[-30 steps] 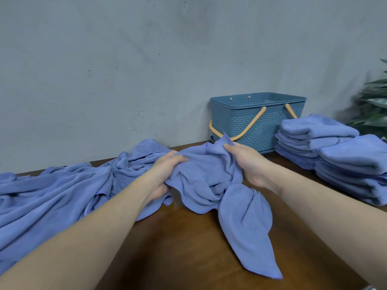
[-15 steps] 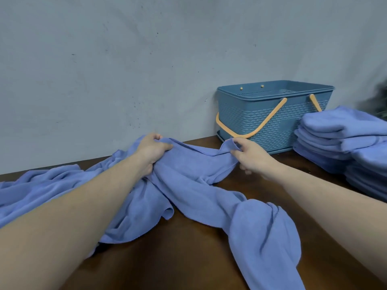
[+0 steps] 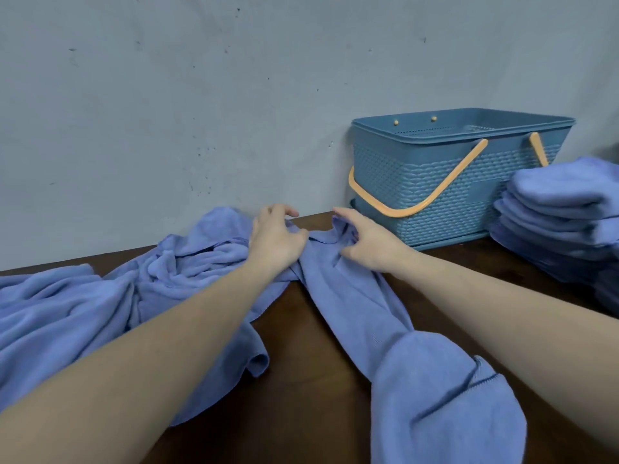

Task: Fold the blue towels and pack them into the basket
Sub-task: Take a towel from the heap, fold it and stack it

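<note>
Nearest the camera, the lower end of a blue towel (image 3: pixel 435 390) bunches into a rounded fold with a stitched hem showing on its right side; from there the cloth runs as a twisted band up and away across the dark brown wooden table (image 3: pixel 311 396) toward both hands; two bare forearms reach in from the bottom corners on either side of it. To the left lies a heap of unfolded blue towels (image 3: pixel 83 313), rumpled and spread to the left edge of the view, with one loose flap curling onto the table beside the left forearm. Farther back, the left hand (image 3: pixel 276 237) lies on the towel's far end, knuckles up; its thumb presses into the cloth while the index finger lifts slightly above it; whether the other fingers grip the fabric cannot be told. Just beside it, the right hand (image 3: pixel 365 244) pinches a raised fold of the same towel, the index finger stretched over the top of the fold and the remaining fingers curled into the cloth beneath; the two hands are close together but apart. Beyond the right hand, a blue woven-pattern plastic basket (image 3: pixel 435 182) stands against the grey wall (image 3: pixel 201 95), its orange handles hanging down; at the right edge, a stack of folded blue towels (image 3: pixel 562 219) sits just beside the basket.
</note>
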A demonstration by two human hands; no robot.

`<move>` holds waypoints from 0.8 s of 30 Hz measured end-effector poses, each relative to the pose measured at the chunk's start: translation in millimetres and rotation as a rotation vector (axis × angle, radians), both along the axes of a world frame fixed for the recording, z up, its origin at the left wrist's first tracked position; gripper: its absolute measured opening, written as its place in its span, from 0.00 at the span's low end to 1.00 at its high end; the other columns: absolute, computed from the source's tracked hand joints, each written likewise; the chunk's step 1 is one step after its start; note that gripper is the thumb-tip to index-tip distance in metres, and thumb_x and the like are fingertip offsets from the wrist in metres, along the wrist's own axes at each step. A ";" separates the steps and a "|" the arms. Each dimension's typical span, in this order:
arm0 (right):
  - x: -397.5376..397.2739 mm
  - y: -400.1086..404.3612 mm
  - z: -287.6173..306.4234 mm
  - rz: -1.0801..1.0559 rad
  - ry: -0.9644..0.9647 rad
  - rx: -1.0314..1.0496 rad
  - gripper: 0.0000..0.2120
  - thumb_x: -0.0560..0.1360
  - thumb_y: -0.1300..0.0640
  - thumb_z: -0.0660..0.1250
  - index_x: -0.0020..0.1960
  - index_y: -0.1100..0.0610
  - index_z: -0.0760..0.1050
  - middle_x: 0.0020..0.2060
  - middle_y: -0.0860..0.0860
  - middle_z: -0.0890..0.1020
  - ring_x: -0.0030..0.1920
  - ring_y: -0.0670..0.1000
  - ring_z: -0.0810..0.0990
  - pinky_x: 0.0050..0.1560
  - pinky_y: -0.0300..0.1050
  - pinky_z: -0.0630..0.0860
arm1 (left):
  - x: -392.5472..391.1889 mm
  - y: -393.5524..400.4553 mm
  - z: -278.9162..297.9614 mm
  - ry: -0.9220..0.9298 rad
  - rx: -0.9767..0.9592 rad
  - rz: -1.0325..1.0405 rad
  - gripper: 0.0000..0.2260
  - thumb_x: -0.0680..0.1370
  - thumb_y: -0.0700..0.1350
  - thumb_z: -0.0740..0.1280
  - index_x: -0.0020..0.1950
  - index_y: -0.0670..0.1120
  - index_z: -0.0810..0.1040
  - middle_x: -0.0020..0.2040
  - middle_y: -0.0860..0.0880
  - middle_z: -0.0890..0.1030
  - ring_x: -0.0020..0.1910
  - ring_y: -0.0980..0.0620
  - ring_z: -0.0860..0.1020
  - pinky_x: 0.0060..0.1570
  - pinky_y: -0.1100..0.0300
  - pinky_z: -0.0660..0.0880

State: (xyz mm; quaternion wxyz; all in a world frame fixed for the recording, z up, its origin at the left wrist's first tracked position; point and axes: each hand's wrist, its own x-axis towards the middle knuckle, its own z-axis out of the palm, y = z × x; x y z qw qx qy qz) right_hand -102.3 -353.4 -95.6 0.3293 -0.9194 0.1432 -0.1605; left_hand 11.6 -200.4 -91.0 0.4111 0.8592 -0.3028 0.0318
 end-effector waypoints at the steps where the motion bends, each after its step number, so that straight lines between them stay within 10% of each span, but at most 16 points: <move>1: -2.1 -1.5 -4.1 0.012 -0.009 -0.025 0.34 0.73 0.70 0.66 0.77 0.57 0.63 0.70 0.52 0.71 0.63 0.45 0.73 0.57 0.27 0.63 | -11.1 2.9 -2.3 -0.053 0.011 -0.047 0.13 0.74 0.46 0.67 0.58 0.48 0.77 0.61 0.46 0.75 0.64 0.45 0.71 0.62 0.58 0.63; 4: -19.5 0.1 -6.2 -0.030 -0.014 -0.106 0.32 0.71 0.67 0.68 0.73 0.51 0.69 0.67 0.50 0.71 0.67 0.49 0.71 0.67 0.39 0.66 | -45.2 15.0 -12.4 -0.252 0.056 -0.137 0.11 0.73 0.45 0.68 0.56 0.47 0.77 0.59 0.49 0.75 0.61 0.45 0.72 0.62 0.55 0.65; 9: -57.2 20.8 2.2 0.072 0.024 -0.143 0.14 0.75 0.61 0.68 0.57 0.45 0.78 0.48 0.41 0.80 0.46 0.41 0.79 0.54 0.44 0.76 | -78.9 36.2 -33.6 -0.252 0.060 -0.213 0.09 0.75 0.43 0.69 0.52 0.45 0.71 0.52 0.52 0.66 0.53 0.47 0.68 0.57 0.54 0.67; 14: -71.1 21.8 -1.4 0.216 0.311 -0.389 0.26 0.78 0.35 0.64 0.74 0.40 0.68 0.62 0.46 0.81 0.61 0.49 0.78 0.62 0.47 0.75 | -72.1 43.7 -42.4 -0.236 0.214 -0.261 0.11 0.80 0.55 0.65 0.56 0.50 0.72 0.54 0.54 0.72 0.57 0.51 0.70 0.59 0.55 0.68; 21: -53.4 -6.1 -7.1 0.236 0.342 -0.184 0.42 0.71 0.25 0.60 0.80 0.39 0.55 0.78 0.42 0.64 0.77 0.46 0.63 0.76 0.46 0.62 | -36.7 43.5 -37.8 -0.182 0.289 -0.103 0.13 0.80 0.55 0.63 0.62 0.53 0.75 0.66 0.56 0.74 0.64 0.53 0.73 0.60 0.55 0.68; 24: -53.2 -12.4 -3.8 0.195 0.375 -0.176 0.33 0.77 0.33 0.63 0.78 0.42 0.63 0.74 0.41 0.69 0.66 0.43 0.72 0.69 0.41 0.67 | -24.0 45.8 -36.9 -0.135 0.321 -0.054 0.12 0.80 0.54 0.63 0.62 0.54 0.75 0.67 0.54 0.73 0.66 0.51 0.72 0.62 0.54 0.68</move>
